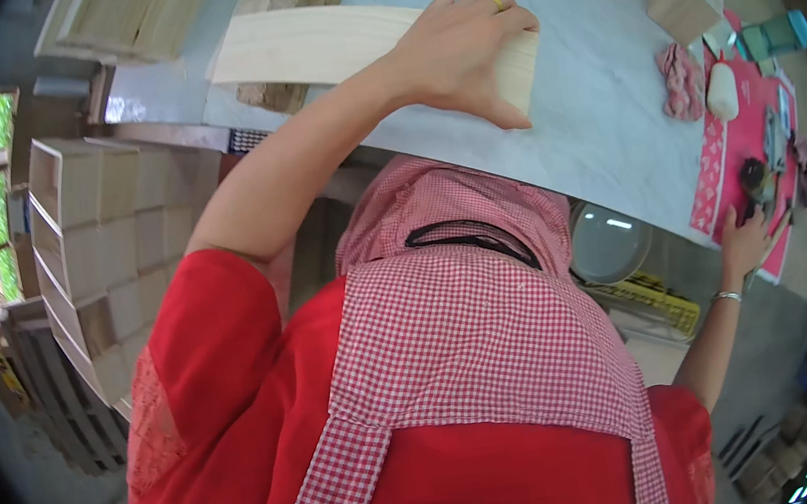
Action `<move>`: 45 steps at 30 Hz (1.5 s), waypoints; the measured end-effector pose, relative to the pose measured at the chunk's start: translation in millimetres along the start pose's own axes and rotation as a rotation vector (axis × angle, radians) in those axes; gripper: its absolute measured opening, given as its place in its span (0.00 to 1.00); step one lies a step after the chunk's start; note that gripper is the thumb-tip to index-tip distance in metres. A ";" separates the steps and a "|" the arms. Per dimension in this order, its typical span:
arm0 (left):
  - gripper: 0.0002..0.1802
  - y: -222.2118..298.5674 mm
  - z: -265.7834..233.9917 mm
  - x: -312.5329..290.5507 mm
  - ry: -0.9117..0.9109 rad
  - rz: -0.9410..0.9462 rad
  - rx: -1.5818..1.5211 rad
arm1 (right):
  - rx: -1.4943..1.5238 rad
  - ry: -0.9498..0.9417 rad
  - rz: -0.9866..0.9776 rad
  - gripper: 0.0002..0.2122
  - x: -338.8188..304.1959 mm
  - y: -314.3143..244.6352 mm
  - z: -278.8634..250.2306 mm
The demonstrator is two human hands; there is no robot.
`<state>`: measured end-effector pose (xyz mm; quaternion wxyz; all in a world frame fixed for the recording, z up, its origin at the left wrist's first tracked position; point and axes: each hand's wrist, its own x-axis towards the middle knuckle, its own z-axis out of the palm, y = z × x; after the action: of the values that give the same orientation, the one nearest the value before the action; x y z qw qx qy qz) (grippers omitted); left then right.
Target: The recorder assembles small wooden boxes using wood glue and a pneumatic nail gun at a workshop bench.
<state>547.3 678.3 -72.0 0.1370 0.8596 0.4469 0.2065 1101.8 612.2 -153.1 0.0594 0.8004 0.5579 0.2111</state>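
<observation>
A long pale wooden board (327, 42) lies over a rough wooden block (272, 97) on the white marbled table. My left hand (465, 58), with a gold ring on one finger, is closed over the board's right end, thumb on the near side and fingers over the far side. Far to the right, my right hand (745, 245) is at the near edge of a pink patterned cloth (752, 98). Its thumb and fingers look apart, close to a small black round object (752, 173). I see nothing held in it, though its fingertips are small and unclear.
On the table's right stand a wooden box (685, 1), a crumpled pink rag (681, 82), a white rounded object (721, 92) and a teal-lidded container (775, 35). Stacked wooden boxes (121, 211) rise at the left. Boards (128, 19) lie at the far left.
</observation>
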 end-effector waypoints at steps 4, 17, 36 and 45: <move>0.46 -2.4 0.9 0.3 0.001 -0.013 0.013 | 0.002 0.288 -0.038 0.29 9.4 25.7 23.3; 0.49 -5.7 2.8 -8.4 -0.038 0.006 0.042 | 0.362 -0.421 0.084 0.22 74.6 25.0 -63.5; 0.42 2.1 2.7 -10.6 -0.018 0.034 0.091 | 0.835 -0.430 -0.754 0.26 -18.5 -178.6 -301.7; 0.39 32.9 -17.7 -6.4 -0.107 -0.155 0.451 | 0.827 -0.529 -0.757 0.24 -11.1 -196.0 -311.0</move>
<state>559.0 655.3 -44.2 -0.0194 0.8412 0.5386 0.0443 802.7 630.9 60.1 -0.0484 0.5290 0.8051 -0.2638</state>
